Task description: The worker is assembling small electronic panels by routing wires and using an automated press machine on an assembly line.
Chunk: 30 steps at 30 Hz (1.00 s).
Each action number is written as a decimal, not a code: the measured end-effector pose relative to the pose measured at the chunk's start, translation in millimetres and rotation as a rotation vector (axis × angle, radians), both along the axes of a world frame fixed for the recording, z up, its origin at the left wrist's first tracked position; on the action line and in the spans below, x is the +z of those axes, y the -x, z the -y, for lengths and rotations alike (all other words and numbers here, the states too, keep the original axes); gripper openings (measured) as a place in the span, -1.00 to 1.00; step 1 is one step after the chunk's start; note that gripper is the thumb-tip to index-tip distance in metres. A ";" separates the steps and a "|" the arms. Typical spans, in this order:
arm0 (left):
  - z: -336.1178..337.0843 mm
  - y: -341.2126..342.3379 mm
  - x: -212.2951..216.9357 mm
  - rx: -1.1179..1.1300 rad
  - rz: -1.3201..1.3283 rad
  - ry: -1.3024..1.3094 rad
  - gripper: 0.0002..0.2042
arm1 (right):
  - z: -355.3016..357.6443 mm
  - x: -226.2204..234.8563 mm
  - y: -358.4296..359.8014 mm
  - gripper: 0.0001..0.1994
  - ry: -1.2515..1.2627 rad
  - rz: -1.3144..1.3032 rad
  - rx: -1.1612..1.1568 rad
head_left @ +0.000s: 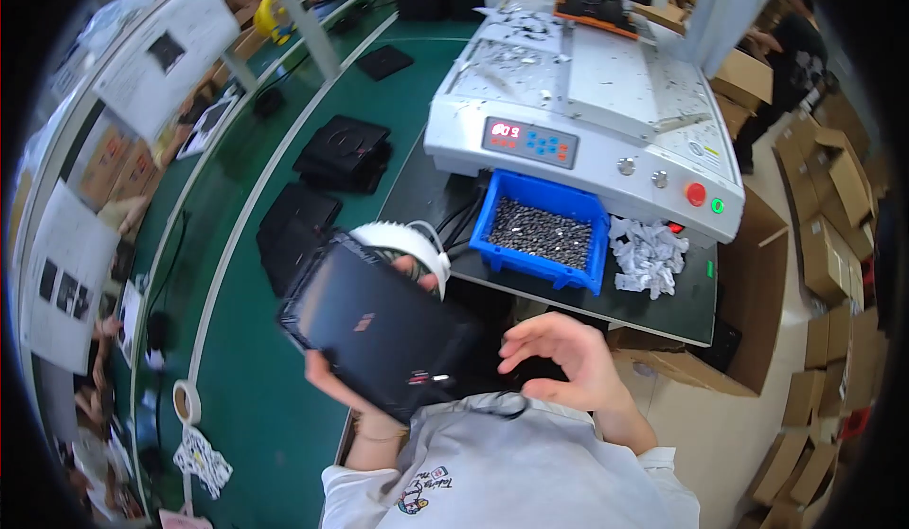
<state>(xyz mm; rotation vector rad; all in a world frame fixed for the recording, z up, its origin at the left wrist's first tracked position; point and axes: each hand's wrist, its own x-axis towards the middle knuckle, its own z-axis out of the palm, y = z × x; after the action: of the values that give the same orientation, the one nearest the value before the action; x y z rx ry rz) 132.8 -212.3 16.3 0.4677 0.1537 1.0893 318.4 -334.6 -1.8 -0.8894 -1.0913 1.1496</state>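
My left hand (346, 392) grips a flat black rectangular case (379, 321), thumb at its near left edge and fingers at its far right edge. The case is tilted, its shiny face turned up, with a small red and silver detail near its lower corner. My right hand (573, 358) hovers just right of the case. Its fingers are curved and apart from the thumb, and nothing shows between them. A dark cord loops below the case, close to my shirt. Behind the case, a white round object (398, 240) is partly hidden.
Black flat pieces (346, 153) lie stacked on the green bench (256, 377). A white machine (606, 141) with buttons stands ahead. Under its front are a blue bin (544, 268) of small dark metal parts and crumpled white scraps (649, 254). Cardboard boxes (824, 254) line the right.
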 end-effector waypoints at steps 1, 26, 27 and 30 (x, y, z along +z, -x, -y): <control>-6.7 30.6 -4.4 0.018 -0.016 -0.114 -0.17 | 0.7 -2.7 -3.4 -0.48 -0.043 0.004 -0.036; -84.8 176.8 -14.9 0.660 -1.981 -1.226 -0.71 | -29.1 -56.7 -21.0 -0.83 0.081 -0.109 -0.222; -104.4 156.9 -24.8 0.565 -1.851 -1.400 -0.64 | -26.8 -56.5 -22.0 -0.84 0.101 -0.088 -0.255; -141.4 115.3 -38.4 0.309 -1.724 -1.593 -0.62 | -21.8 -48.6 -22.4 -0.79 0.130 0.007 -0.401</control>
<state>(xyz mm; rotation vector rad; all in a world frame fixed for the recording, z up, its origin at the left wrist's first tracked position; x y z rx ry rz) 17.5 -70.9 -22.2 2.8237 0.8807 0.5737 340.8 -312.8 -50.5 -1.1545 -0.8018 0.8878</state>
